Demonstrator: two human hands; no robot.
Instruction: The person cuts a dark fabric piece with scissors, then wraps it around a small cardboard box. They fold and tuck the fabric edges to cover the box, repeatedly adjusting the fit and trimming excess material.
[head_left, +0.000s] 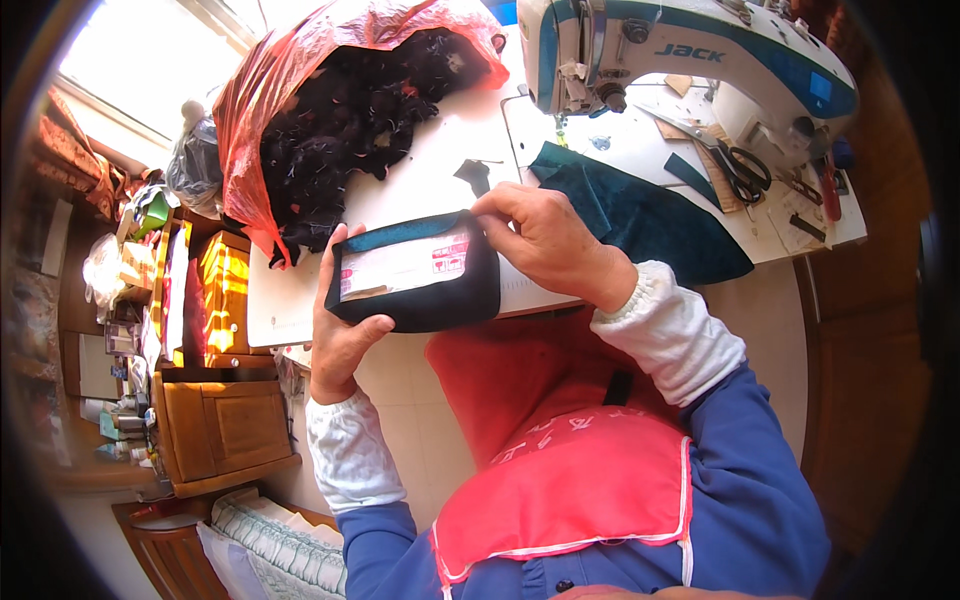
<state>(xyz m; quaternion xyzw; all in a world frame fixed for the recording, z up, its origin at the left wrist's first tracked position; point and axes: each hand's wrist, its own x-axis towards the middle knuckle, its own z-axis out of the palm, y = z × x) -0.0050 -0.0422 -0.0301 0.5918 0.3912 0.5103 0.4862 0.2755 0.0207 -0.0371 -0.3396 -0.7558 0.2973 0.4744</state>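
A small box (405, 266), wrapped around its sides in dark teal velvet-like fabric, is held up over the front edge of the sewing table. Its white face with red printing shows inside the folded fabric border. My left hand (341, 322) grips the box's left end, thumb along the lower side and fingers behind. My right hand (536, 236) pinches the fabric at the upper right corner between thumb and forefinger. To the right of it, a larger piece of teal velvet (652, 225) lies on the table and hangs over the edge.
A Jack sewing machine (697, 52) stands at the upper right, with black-handled scissors (739, 169) and fabric scraps beside it. A red plastic bag (244, 150) full of dark scraps (337, 120) lies at the upper left. Wooden cabinets (225, 427) stand on the left.
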